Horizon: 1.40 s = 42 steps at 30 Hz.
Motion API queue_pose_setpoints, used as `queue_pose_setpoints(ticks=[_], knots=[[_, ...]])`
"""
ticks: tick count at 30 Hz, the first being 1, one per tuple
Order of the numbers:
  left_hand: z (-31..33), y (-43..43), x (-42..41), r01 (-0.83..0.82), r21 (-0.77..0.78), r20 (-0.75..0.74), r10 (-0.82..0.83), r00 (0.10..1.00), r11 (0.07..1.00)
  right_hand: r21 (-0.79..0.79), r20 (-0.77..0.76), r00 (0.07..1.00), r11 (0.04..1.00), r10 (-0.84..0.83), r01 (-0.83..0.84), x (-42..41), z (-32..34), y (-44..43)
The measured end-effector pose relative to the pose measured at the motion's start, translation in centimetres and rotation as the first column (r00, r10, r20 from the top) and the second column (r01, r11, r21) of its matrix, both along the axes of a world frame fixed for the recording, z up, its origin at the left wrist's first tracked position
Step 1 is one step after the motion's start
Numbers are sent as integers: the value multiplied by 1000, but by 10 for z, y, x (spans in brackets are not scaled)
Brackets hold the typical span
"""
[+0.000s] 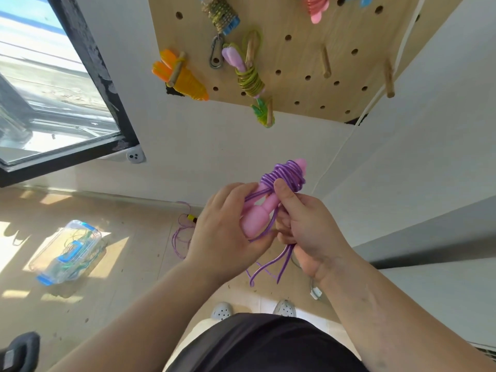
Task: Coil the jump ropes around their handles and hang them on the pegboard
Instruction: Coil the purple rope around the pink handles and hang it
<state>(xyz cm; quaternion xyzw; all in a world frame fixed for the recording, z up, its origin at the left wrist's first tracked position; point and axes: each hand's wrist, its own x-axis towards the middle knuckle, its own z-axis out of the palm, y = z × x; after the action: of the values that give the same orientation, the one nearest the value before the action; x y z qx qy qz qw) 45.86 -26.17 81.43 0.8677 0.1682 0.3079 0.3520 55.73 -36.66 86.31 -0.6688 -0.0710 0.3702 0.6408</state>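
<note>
In front of me I hold a pair of pink handles [264, 208] with a purple rope [285, 175] coiled around their upper part. My left hand [225, 226] grips the handles from the left. My right hand [308, 224] pinches the rope against them, thumb on the coils. Loose purple loops [271, 267] hang below my hands. Above, the wooden pegboard [295, 55] carries an orange coiled rope [185, 79], a green rope on purple handles [248, 76] and other bundles. Bare pegs [326, 63] stick out at its right.
A clear plastic box with blue clips [69, 251] lies on the floor at the left, rope inside. Another thin purple rope with a yellow handle [188, 224] lies near the wall. A window [53, 84] is at the left, a grey ledge [429, 237] at the right.
</note>
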Motion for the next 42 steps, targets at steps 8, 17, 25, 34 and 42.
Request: queue_pose_setpoints(ticks=[8,17,25,34,42], knots=[[20,14,4,-85,-605,-36,79,996,791,-43,158,965,978,209,-205,9,10,-11],[25,-5,21,5,-965,38,119,992,264,-308,585,783,951,213,-28,17,16,-11],[33,3,26,153,-974,122,183,976,-169,-380,822,446,924,353,-31,2,-4,-14],[32,2,21,199,-769,326,-105,939,-607,-95,408,887,977,215,-193,32,10,-17],[31,-3,25,-53,-999,-51,-182,982,-4,37,400,916,998,35,-54,34,13,-16]])
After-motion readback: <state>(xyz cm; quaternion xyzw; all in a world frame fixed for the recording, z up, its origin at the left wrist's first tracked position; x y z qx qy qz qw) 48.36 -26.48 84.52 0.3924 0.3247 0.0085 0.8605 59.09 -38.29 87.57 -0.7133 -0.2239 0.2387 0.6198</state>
